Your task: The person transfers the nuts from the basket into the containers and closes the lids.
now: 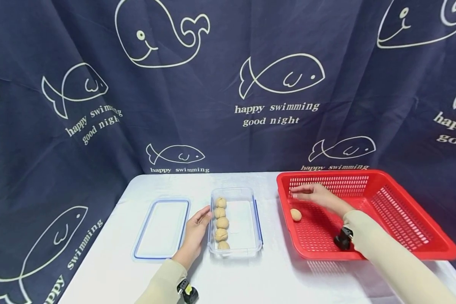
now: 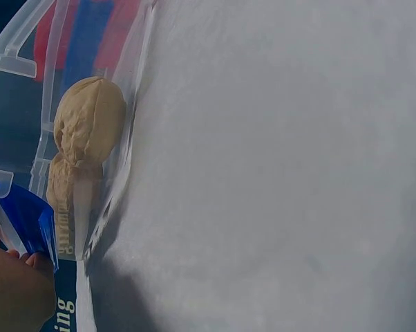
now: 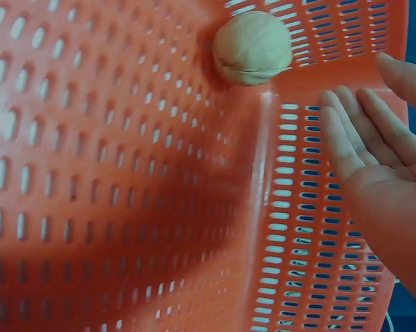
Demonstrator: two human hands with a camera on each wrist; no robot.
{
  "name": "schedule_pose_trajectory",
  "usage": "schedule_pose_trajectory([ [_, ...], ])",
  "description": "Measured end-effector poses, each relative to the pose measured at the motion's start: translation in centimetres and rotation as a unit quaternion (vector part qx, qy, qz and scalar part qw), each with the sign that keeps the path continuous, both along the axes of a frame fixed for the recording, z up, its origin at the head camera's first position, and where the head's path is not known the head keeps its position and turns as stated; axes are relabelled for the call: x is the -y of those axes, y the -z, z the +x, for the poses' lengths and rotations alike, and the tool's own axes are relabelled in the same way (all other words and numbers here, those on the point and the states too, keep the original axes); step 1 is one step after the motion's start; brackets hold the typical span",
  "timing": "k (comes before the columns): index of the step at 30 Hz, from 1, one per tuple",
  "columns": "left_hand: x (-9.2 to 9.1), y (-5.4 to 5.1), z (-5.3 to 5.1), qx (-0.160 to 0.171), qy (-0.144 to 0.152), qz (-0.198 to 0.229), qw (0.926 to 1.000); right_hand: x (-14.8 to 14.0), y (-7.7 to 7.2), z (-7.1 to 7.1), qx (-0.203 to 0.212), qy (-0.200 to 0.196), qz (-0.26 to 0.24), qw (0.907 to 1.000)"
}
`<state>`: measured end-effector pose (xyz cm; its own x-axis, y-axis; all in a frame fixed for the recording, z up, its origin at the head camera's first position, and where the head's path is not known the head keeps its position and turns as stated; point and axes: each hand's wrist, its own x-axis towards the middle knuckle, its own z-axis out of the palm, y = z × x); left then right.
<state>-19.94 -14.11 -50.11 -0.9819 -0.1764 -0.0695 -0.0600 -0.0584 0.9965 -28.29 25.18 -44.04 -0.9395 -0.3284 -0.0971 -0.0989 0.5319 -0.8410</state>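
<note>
A clear plastic food container [image 1: 243,219] holds several walnuts [image 1: 222,223] in one row along its left side. My left hand [image 1: 194,234] is at the container's left wall, its thumb and fingertips at the edge by a blue-trimmed side flap [image 2: 32,214]. In the left wrist view that hand shows only at the lower-left corner. My right hand [image 1: 315,195] is inside the red basket [image 1: 368,173], near its far left corner. Its fingers are extended with nothing in them. A single walnut [image 3: 253,48] lies on the basket floor by the left wall, apart from this hand.
The container's lid [image 1: 163,228], clear with a blue seal, lies flat left of my left hand. A white cloth [image 1: 270,278] covers the table. Behind it hangs a dark blue curtain [image 1: 220,105] with white fish drawings.
</note>
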Motion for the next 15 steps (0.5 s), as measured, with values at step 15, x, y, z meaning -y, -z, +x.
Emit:
schedule_pose_trajectory([
  [15, 0.1, 0.1, 0.0, -0.003, 0.002, 0.007, 1.0, 0.1, 1.3, 0.7, 0.075, -0.104, 0.0, 0.9917],
])
